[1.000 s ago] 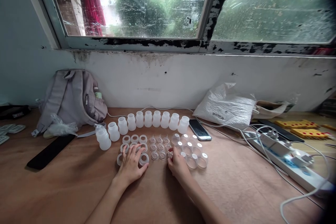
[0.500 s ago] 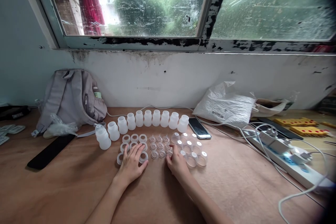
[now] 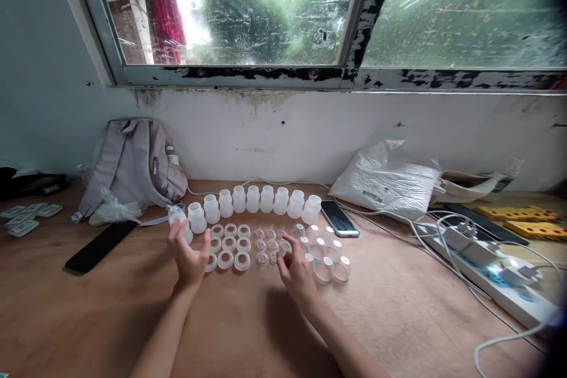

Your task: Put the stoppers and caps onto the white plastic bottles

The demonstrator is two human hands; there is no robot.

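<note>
LEFT: left hand point(image 3: 189, 253) open, spread toward end translucent white plastic bottle point(image 3: 179, 225), not grasping | RIGHT: right hand point(image 3: 296, 269) fingertips apparently pinching small clear plastic valve point(image 3: 284, 246), grip unclear | RISK: a sweeping hand may topple bottle into white plastic rings point(image 3: 228, 244), scattering rows.

Brown wooden bench point(image 3: 110, 307): matt, worn, grain visible. Small white translucent plastic bottles point(image 3: 253, 199): smooth, frosted. White plastic rings point(image 3: 229, 243): smooth, satin. Clear plastic domed caps point(image 3: 328, 260): glossy. Grey cloth backpack point(image 3: 133, 165): soft, matt. Crinkled white plastic bag point(image 3: 385, 180): slightly shiny.
</note>
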